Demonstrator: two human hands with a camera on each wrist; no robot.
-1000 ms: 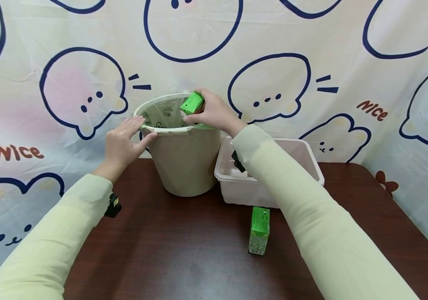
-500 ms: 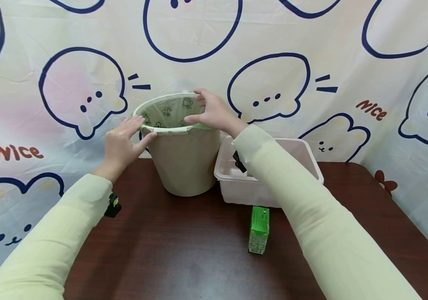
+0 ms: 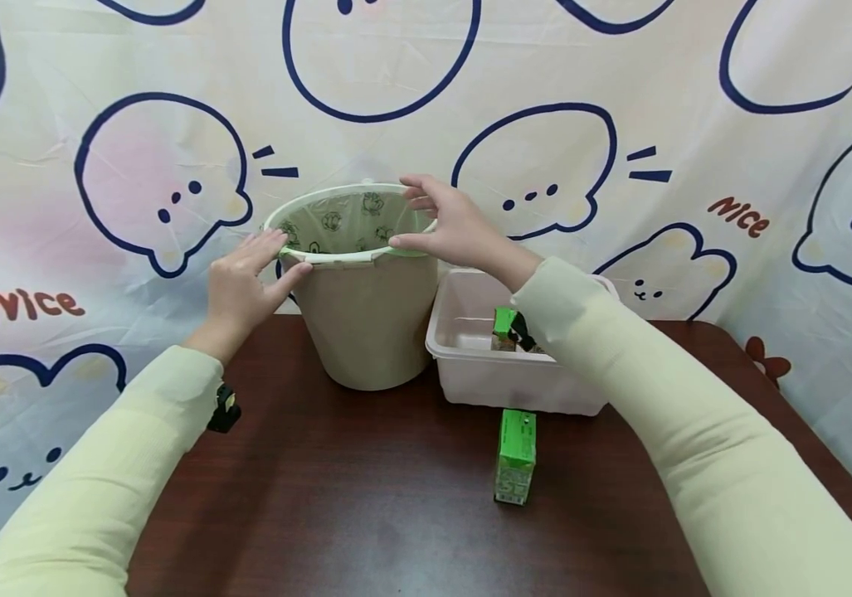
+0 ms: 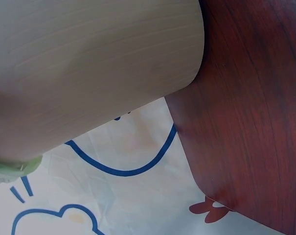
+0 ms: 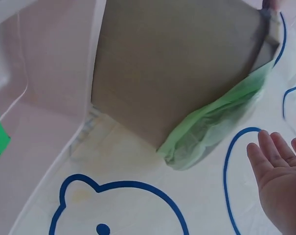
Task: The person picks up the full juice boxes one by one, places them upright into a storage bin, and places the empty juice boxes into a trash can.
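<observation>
My left hand [image 3: 239, 282] rests at the left of the rim of a beige trash can [image 3: 369, 323], thumb against its front, fingers fairly straight. The can has a pale green patterned bag [image 3: 336, 220] inside. My right hand [image 3: 451, 228] is at the right side of the rim, fingers spread, holding nothing; in the right wrist view the hand [image 5: 284, 181] has its fingers extended, apart from the bag's green edge [image 5: 206, 117]. A green drink carton [image 3: 517, 456] stands upright on the table. The can's interior bottom is hidden.
A pale pink plastic tub [image 3: 515, 381] stands right of the can, with a green carton [image 3: 503, 319] inside, partly behind my right wrist camera [image 3: 521, 332]. The dark wooden table [image 3: 366, 497] meets a printed cloth backdrop [image 3: 366, 149] behind.
The green carton that my right hand held over the can was let go and is out of sight. My right hand has moved slightly right. My left hand has stayed in place.
</observation>
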